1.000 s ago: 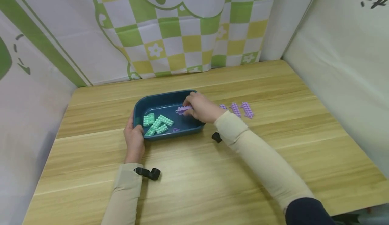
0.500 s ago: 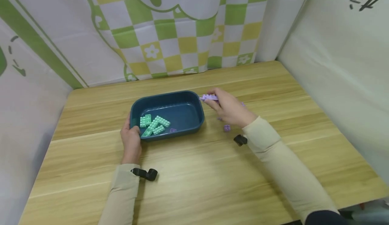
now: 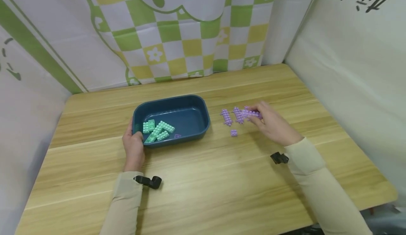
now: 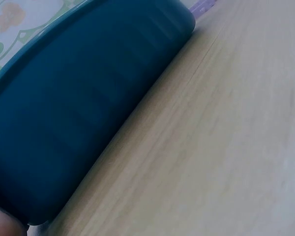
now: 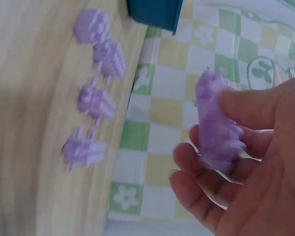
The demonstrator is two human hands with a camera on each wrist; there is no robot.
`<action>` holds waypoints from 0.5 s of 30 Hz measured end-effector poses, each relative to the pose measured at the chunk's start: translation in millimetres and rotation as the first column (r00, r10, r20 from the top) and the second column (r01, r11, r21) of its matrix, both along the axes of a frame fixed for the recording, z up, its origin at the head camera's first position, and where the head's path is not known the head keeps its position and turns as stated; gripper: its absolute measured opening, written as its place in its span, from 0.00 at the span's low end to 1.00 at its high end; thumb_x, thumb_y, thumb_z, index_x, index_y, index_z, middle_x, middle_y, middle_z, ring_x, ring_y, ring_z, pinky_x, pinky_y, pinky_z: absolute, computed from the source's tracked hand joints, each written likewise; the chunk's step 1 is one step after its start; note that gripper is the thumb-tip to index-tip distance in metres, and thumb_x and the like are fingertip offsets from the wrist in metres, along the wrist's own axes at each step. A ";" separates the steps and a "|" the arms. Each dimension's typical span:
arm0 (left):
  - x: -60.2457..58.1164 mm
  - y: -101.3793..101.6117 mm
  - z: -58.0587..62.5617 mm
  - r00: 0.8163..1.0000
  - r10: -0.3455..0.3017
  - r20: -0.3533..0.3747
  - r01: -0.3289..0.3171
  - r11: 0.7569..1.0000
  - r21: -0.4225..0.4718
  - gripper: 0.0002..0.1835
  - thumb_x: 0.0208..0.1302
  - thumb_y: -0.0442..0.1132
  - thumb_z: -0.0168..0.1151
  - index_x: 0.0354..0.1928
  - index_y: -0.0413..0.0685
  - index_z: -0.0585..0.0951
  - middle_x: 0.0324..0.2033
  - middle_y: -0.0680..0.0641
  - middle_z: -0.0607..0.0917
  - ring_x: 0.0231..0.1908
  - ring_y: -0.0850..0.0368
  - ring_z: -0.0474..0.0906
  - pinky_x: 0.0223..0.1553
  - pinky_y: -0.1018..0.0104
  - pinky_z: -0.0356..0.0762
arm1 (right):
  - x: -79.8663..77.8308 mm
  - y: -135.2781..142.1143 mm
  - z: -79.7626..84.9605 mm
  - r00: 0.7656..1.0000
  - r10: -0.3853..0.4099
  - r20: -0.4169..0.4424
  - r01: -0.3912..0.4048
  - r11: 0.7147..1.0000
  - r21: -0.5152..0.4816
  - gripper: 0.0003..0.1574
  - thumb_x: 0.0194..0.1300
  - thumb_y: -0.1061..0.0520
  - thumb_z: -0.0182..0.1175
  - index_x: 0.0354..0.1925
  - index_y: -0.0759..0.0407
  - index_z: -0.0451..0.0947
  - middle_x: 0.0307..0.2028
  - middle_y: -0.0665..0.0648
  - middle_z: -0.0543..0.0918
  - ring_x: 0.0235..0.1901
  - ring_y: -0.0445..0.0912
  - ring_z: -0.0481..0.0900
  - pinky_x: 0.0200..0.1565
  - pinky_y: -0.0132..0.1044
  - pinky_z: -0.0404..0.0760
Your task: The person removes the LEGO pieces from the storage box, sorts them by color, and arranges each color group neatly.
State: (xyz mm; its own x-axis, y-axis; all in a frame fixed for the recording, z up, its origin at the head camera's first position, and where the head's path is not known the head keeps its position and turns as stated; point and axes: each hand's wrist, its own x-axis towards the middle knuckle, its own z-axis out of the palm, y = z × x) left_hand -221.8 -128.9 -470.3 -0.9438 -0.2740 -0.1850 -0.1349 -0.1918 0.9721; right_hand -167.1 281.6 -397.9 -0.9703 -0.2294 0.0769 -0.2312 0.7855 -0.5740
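The person's right hand [image 3: 275,126] is grasping a purple toy piece [image 5: 212,123], its grip pinching the piece between thumb and fingers. The piece is pale lilac, long and narrow, with rows of rounded studs along one face and tiny pegs poking out at one end; motion blur softens its edges in the right wrist view. It is held over the right part of the wooden desk [image 3: 203,189], among similar pieces. In the head view it overlaps them; in the right wrist view a gap shows between it and the others.

Three more long purple studded pieces [image 3: 226,117], also with small pegs, lie side by side there, one partly hidden by the hand in the head view. A small squarish purple brick [image 3: 233,133] sits just in front of them.

The left hand [image 3: 134,147] is grasping the left end of a dark teal tray [image 3: 172,105], its thumb over the rim. The tray is a rounded rectangle with smooth, raised walls. Mint-green studded bricks [image 3: 157,130] lie jumbled in its left part, with a small flat purple piece [image 3: 177,136] near the front wall. Behind the desk hangs a green, yellow and white checked cloth [image 3: 192,47].
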 end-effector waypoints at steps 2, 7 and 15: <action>0.2 -0.4 0.0 1.000 -0.002 0.007 0.002 1.000 -0.003 0.44 0.50 0.18 0.38 0.74 0.51 0.61 0.72 0.54 0.62 0.69 0.64 0.52 0.64 0.68 0.59 | 2.6 4.8 -3.8 1.000 -0.001 -0.006 0.001 1.000 0.008 0.20 0.72 0.58 0.53 0.56 0.69 0.70 0.47 0.61 0.73 0.46 0.54 0.73 0.48 0.50 0.76; 0.8 -1.3 1.3 1.000 -0.003 0.016 0.003 1.000 0.000 0.44 0.52 0.18 0.37 0.74 0.53 0.60 0.72 0.55 0.61 0.70 0.64 0.52 0.64 0.69 0.58 | 4.7 13.1 -16.3 0.999 0.002 -0.050 0.003 0.996 0.090 0.17 0.65 0.63 0.59 0.51 0.69 0.74 0.47 0.63 0.78 0.50 0.57 0.70 0.53 0.55 0.72; -0.2 0.4 1.9 0.999 -0.007 0.031 0.007 1.000 0.003 0.44 0.53 0.18 0.37 0.74 0.54 0.59 0.72 0.55 0.60 0.70 0.63 0.51 0.66 0.69 0.56 | 4.5 17.0 -39.2 0.999 0.017 -0.051 -0.006 0.981 0.195 0.15 0.63 0.59 0.63 0.48 0.62 0.80 0.47 0.60 0.77 0.47 0.55 0.64 0.50 0.52 0.65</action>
